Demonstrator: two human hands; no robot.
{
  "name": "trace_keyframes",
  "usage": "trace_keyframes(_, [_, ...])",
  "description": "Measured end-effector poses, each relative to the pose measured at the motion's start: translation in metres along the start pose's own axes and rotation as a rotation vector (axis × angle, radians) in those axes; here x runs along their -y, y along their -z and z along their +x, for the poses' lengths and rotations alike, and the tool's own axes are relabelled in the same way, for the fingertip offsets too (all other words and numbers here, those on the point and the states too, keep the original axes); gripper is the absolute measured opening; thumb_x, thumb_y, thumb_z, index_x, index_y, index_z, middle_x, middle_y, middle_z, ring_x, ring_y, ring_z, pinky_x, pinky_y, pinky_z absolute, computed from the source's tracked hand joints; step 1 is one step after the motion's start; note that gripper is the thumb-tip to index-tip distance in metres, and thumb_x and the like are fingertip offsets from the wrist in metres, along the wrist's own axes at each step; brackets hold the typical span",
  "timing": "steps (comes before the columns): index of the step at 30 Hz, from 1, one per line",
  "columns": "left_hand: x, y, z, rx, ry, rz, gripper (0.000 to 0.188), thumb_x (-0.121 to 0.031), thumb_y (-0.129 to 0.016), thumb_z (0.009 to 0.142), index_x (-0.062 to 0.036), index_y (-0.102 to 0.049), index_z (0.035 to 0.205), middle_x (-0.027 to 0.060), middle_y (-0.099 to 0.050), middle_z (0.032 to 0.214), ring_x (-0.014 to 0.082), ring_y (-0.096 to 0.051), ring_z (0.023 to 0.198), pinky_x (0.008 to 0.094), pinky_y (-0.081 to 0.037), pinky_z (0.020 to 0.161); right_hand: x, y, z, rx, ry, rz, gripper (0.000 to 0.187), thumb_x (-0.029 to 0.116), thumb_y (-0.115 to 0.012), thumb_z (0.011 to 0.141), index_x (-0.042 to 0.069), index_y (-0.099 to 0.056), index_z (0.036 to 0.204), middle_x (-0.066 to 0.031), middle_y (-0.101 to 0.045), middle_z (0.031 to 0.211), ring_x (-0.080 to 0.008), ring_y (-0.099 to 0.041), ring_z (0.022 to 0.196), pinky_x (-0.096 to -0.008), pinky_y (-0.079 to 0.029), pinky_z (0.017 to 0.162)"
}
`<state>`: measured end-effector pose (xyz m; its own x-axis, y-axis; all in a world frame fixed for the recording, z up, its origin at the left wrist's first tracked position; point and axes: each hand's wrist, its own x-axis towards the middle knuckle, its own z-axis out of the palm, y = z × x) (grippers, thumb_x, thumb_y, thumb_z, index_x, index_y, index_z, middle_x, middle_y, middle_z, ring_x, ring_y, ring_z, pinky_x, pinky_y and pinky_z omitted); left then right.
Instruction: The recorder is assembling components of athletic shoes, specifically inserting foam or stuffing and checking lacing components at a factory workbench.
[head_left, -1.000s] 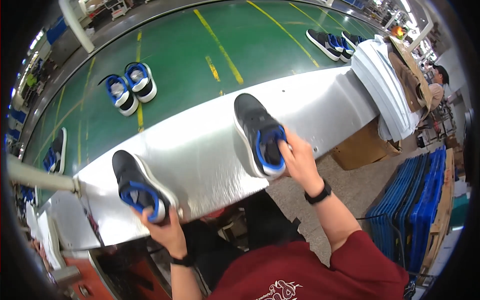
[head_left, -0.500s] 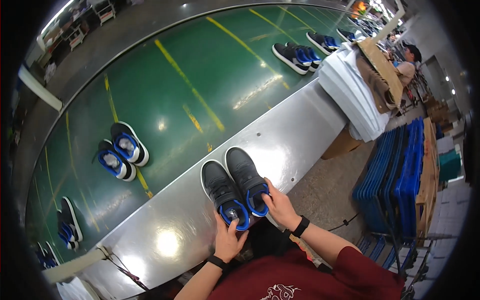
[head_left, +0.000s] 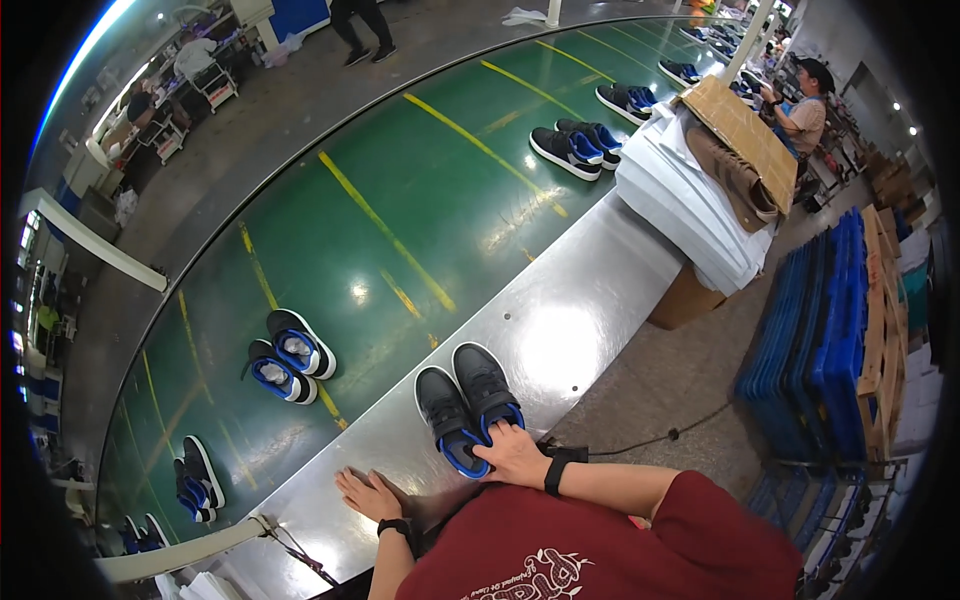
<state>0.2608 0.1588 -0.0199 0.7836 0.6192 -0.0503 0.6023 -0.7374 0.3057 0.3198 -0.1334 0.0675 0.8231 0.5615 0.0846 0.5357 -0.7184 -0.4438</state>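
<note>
A pair of black sneakers with blue lining and white soles, the left sneaker (head_left: 441, 408) and the right sneaker (head_left: 482, 378), sits side by side on the metal ledge (head_left: 400, 455), toes pointing away from me. My right hand (head_left: 515, 457) grips the pair at the heel end, its fingers reaching into the shoe openings; some fingertips are hidden inside. Off to the left, my left hand (head_left: 370, 496) rests flat on the ledge with its fingers spread, holding nothing and apart from the shoes.
Beyond the ledge runs a green conveyor belt (head_left: 330, 250) with yellow lines, carrying similar sneaker pairs (head_left: 290, 355). At right stand a stack of white sheets (head_left: 670, 190), a cardboard box with a brown shoe (head_left: 725, 175), and blue crates (head_left: 800, 330). A co-worker (head_left: 803, 115) stands farther along.
My left hand has let go of the sneakers and moved left onto the ledge. My right hand has shifted from the right shoe's side to between the heels. The view has tilted up.
</note>
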Motion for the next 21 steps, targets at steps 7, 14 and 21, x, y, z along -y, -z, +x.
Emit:
trace_keyframes(7, [0.001, 0.003, -0.006, -0.072, 0.027, 0.092, 0.059, -0.034, -0.045, 0.092, -0.0056, -0.032, 0.143, 0.0172, -0.026, 0.152, 0.0315, -0.021, 0.142, 0.0514, -0.015, 0.113, -0.047, 0.028, 0.059, 0.025, -0.01, 0.067, 0.043, 0.044, -0.075, 0.066, 0.017, -0.062, 0.096, -0.0161, -0.054, 0.089, -0.0347, -0.054, 0.091, -0.0441, -0.047, 0.069])
trace_keyframes(14, [-0.001, 0.015, -0.001, -0.053, 0.068, -0.01, 0.059, -0.032, -0.05, 0.086, -0.0064, -0.037, 0.137, 0.0181, -0.031, 0.149, 0.0333, -0.023, 0.141, 0.0523, -0.016, 0.112, -0.156, 0.088, 0.18, -0.107, -0.025, -0.13, 0.055, 0.047, -0.081, 0.058, 0.013, -0.065, 0.098, -0.0144, -0.058, 0.093, -0.0341, -0.057, 0.09, -0.0443, -0.047, 0.074])
trace_keyframes(21, [0.007, 0.021, -0.002, -0.073, 0.09, 0.035, 0.06, -0.031, -0.054, 0.083, -0.0083, -0.039, 0.137, 0.016, -0.033, 0.148, 0.0329, -0.025, 0.14, 0.0513, -0.017, 0.112, -0.126, 0.071, 0.279, -0.26, 0.088, -0.171, 0.051, 0.009, -0.068, 0.077, 0.005, -0.051, 0.124, -0.0164, -0.059, 0.112, -0.0364, -0.053, 0.102, -0.0443, -0.042, 0.09])
